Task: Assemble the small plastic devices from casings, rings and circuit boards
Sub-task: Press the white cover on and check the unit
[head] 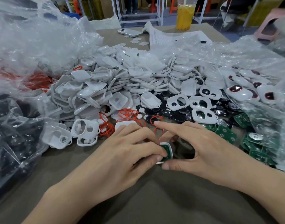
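Your white casing (170, 150) stands tilted on edge in your grip, a green board (164, 149) seated inside; red rings (128, 113) lie just beyond it, spare boards (225, 134) to its right.

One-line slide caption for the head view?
Left hand and right hand hold a white casing with a green circuit board inside, before heaped parts.

Left hand (132, 149): gripping white casing (170, 150) from the left, fingertips curling over its edge.
Right hand (195, 147): pinching the same casing, thumb pressing its near corner, forefinger pointing straight.
Circuit board (164, 149): sitting green inside the casing.
Red ring (154, 130): lying just beyond the fingers.
Casing pile (122, 81): heaping across the brown table (154, 199) behind.
Loose boards (225, 135): lying at right.
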Demonstrator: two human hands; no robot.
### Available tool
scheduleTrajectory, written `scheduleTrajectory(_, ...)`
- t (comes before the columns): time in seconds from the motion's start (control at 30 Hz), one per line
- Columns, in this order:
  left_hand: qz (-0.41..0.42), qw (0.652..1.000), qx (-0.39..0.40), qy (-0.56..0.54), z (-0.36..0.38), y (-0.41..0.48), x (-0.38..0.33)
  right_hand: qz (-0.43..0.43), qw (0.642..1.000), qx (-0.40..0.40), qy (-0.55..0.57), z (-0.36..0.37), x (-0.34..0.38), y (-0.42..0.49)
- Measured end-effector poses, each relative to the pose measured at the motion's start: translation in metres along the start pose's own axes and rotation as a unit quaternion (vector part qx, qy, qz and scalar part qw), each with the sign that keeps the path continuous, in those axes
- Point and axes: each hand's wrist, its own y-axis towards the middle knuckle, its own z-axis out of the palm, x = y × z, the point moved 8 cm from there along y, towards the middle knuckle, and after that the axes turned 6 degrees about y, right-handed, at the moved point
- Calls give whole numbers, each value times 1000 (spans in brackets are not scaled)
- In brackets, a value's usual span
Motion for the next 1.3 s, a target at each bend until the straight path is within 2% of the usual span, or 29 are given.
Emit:
scheduleTrajectory(0.57,0,999,28,-21,-1,-2,-2,-23,999,-33,24,-5,3,0)
scheduleTrajectory(0.7,-5,999,35,-26,-3,-3,-3,-64,997,-33,6,-4,9,1)
scheduleTrajectory(0.93,-30,998,4,-47,-7,-7,0,-68,997,-34,6,-4,10,1)
scheduleTrajectory(1.03,-55,997,-39,-35,-16,-8,10,-64,997,-35,5,-5,10,1)
scheduleTrajectory(1.13,-115,990,-85,1,-25,-12,30,-59,998,-31,7,-5,10,1)
scheduleTrajectory(1.3,-165,983,-75,41,-24,-18,51,-56,998,-26,2,-5,11,0)
